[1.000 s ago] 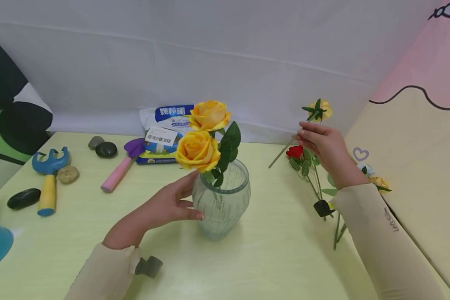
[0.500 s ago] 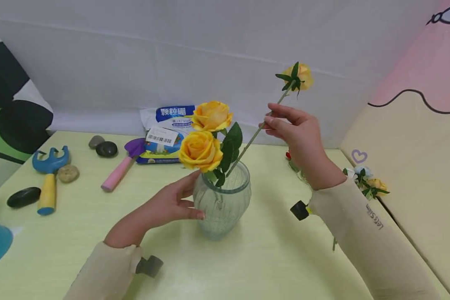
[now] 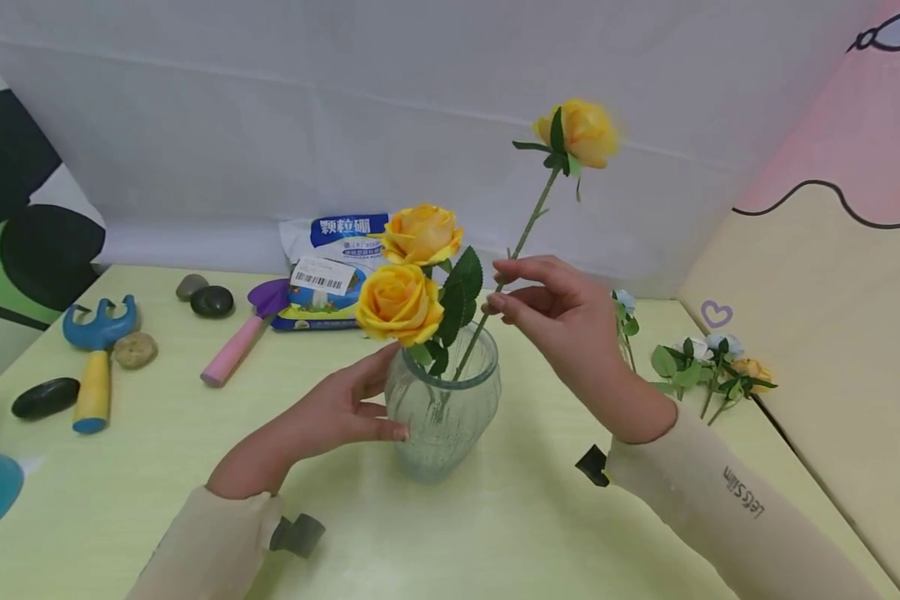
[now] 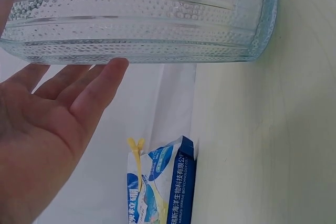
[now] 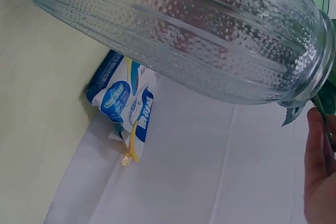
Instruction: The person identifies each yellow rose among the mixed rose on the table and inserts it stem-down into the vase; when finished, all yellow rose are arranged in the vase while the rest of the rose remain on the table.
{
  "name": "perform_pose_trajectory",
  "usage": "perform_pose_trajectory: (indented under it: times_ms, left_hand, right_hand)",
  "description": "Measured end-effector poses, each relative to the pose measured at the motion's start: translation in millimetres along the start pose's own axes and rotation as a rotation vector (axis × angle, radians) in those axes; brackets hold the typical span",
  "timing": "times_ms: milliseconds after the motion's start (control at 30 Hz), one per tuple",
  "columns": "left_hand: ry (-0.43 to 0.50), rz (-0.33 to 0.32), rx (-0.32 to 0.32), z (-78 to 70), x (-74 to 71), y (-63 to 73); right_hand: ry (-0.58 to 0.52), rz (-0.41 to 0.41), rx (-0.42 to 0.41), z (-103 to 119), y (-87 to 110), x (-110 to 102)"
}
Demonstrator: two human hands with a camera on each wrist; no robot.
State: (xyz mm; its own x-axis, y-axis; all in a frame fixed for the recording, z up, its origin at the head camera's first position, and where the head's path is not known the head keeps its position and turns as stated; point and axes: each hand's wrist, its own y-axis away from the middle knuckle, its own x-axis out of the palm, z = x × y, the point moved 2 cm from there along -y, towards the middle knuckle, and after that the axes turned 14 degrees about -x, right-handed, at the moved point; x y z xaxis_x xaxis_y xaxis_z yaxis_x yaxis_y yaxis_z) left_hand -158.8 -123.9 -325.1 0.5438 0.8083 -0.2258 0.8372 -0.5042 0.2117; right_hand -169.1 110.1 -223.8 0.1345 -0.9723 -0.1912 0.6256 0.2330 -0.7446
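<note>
A clear ribbed glass vase (image 3: 450,437) stands upright on the pale table. My left hand (image 3: 341,408) holds its left side, thumb in front and fingers reaching behind. Textured glass (image 4: 142,19) fills the top of the left wrist view, with the fingers (image 4: 102,85) against it. Two yellow roses (image 3: 400,302) with dark green leaves stand in the vase, their heads leaning left. Above the rim, my right hand (image 3: 562,321) pinches the stem of another yellow rose (image 3: 587,133) between thumb and fingers. This stem slants down left into the vase mouth; its head is high at right.
Behind the vase lean a blue-and-white bag (image 3: 326,275) and a purple trowel with pink handle (image 3: 232,350). At left lie a blue-and-yellow hand fork (image 3: 93,383) and several stones (image 3: 45,398). More artificial flowers (image 3: 697,358) lie at right, partly behind the right arm.
My right hand has carried the yellow rose from the right over to the vase, and its stem has gone down into the mouth. My left hand and the vase have stayed put.
</note>
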Motion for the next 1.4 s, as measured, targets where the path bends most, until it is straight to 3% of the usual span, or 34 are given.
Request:
perform_pose_trajectory:
  times_ms: [200,400,633,933,1300,1400]
  left_hand:
    - [0.006,0.004,0.000,-0.8,1.8,1.0]
    - [0.006,0.010,-0.001,-0.9,2.1,0.7]
    - [-0.007,0.005,0.003,-1.5,1.1,0.9]
    - [0.004,0.010,0.029,1.2,0.4,0.2]
    - [-0.022,0.001,0.024,0.5,0.3,-0.5]
    - [-0.022,-0.002,0.026,0.0,0.9,0.1]
  right_hand:
    - [0.001,0.063,0.027,-1.3,8.6,6.0]
    - [0.066,0.112,-0.082,-1.9,14.7,8.0]
    - [0.155,0.142,-0.147,-2.8,21.5,9.1]
    - [0.129,0.205,-0.278,-3.4,21.9,14.6]
    - [0.252,0.312,-0.359,-5.4,22.5,11.3]
    - [0.254,0.314,-0.345,-5.4,24.1,10.0]
